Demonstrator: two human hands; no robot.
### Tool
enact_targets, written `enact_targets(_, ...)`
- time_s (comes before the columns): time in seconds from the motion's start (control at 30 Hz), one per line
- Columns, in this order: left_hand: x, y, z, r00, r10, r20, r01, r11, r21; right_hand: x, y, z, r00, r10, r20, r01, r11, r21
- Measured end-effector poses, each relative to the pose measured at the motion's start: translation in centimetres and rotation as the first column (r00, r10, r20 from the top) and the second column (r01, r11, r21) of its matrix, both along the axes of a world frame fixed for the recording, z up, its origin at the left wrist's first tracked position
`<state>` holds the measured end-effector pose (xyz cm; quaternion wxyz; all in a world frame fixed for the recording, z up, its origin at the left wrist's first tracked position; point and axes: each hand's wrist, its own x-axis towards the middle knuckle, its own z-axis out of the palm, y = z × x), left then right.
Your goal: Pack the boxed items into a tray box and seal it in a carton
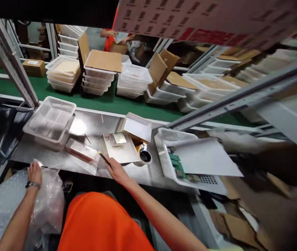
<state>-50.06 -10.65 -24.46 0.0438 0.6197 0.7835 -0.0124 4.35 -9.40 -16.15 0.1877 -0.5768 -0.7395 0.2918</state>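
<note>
My left hand (34, 174), with a watch at the wrist, is closed at the upper edge of a large bubble wrap sheet (49, 198) that hangs over the table's front edge. Between the fingers of my right hand (118, 172) is a thin dark pen-like tool (104, 158) with a yellow end; its exact kind is unclear. Left of that tool lies a small bubble-wrapped packet (82, 155) with a reddish strip. Just beyond my right hand rests a flat pale tray (123, 151) carrying a small square metallic piece (119, 138). Beside it stands a round container (145, 157) with a dark inside.
A white perforated basket (50, 120) sits at the table's left. An open box (137, 126) stands at the back. On the right, a white basket (164, 153) holds green circuit boards (177, 165) and paper (206, 157). Stacked trays (97, 82) line the green conveyor (98, 104).
</note>
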Motion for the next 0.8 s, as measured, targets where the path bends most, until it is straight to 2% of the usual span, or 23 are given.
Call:
enact_targets(0.07, -2.4, 1.0, 1.4, 0.998, 0.056, -0.02, -0.057, 0.998, -0.001, -3.0, 6.0, 1.4, 0.985, -0.03, 0.17, 0.033, 0.999, -0.016)
enact_targets(0.13, -3.7, 1.9, 2.6, 0.999, 0.045, -0.017, -0.045, 0.999, 0.012, -5.4, 10.9, 2.6, 0.955, -0.045, 0.294, 0.063, 0.997, -0.052)
enact_targets(0.2, -3.8, 2.5, 3.6, 0.999, 0.043, -0.003, -0.043, 0.997, 0.059, -7.2, 13.9, 3.2, 0.945, -0.045, 0.323, 0.067, 0.996, -0.055)
enact_targets(0.27, -2.1, 2.2, 4.4, 0.996, 0.037, 0.08, -0.052, 0.979, 0.196, -8.5, 14.7, 3.1, 0.953, -0.017, 0.303, 0.032, 0.999, -0.043)
enact_targets(0.33, 2.0, 1.1, 5.0, 0.965, -0.046, 0.258, -0.057, 0.924, 0.379, -9.5, 13.9, 2.3, 0.957, 0.036, 0.287, -0.019, 0.998, -0.06)
enact_targets(0.4, 8.4, -0.3, 5.5, 0.859, -0.207, 0.469, -0.038, 0.887, 0.461, -10.2, 12.6, 1.4, 0.956, 0.069, 0.285, -0.037, 0.993, -0.116)
enact_targets(0.47, 16.0, -1.2, 6.0, 0.664, -0.326, 0.673, 0.097, 0.93, 0.356, -10.6, 11.6, 0.7, 0.954, 0.062, 0.294, -0.009, 0.984, -0.177)
enact_targets(0.5, 19.5, -1.3, 6.2, 0.58, -0.317, 0.751, 0.222, 0.948, 0.229, -10.8, 11.3, 0.5, 0.953, 0.048, 0.298, 0.013, 0.98, -0.201)
enact_targets(0.53, 22.4, -1.1, 6.3, 0.554, -0.262, 0.79, 0.326, 0.942, 0.084, -10.9, 11.1, 0.5, 0.953, 0.032, 0.301, 0.037, 0.975, -0.22)
enact_targets(0.57, 24.6, -0.6, 6.5, 0.559, -0.239, 0.794, 0.361, 0.932, 0.027, -11.0, 11.1, 0.6, 0.954, 0.015, 0.301, 0.059, 0.97, -0.235)
enact_targets(0.63, 26.2, 0.7, 6.7, 0.653, -0.155, 0.741, 0.324, 0.942, -0.088, -10.9, 10.9, 0.9, 0.953, -0.028, 0.302, 0.11, 0.96, -0.256)
enact_targets(0.73, 24.1, 3.3, 6.8, 0.811, -0.009, 0.584, 0.151, 0.969, -0.195, -10.5, 10.4, 1.2, 0.948, -0.095, 0.303, 0.187, 0.939, -0.29)
enact_targets(0.8, 22.7, 4.5, 6.5, 0.864, 0.051, 0.501, 0.078, 0.969, -0.234, -10.0, 9.8, 1.0, 0.948, -0.122, 0.293, 0.218, 0.921, -0.323)
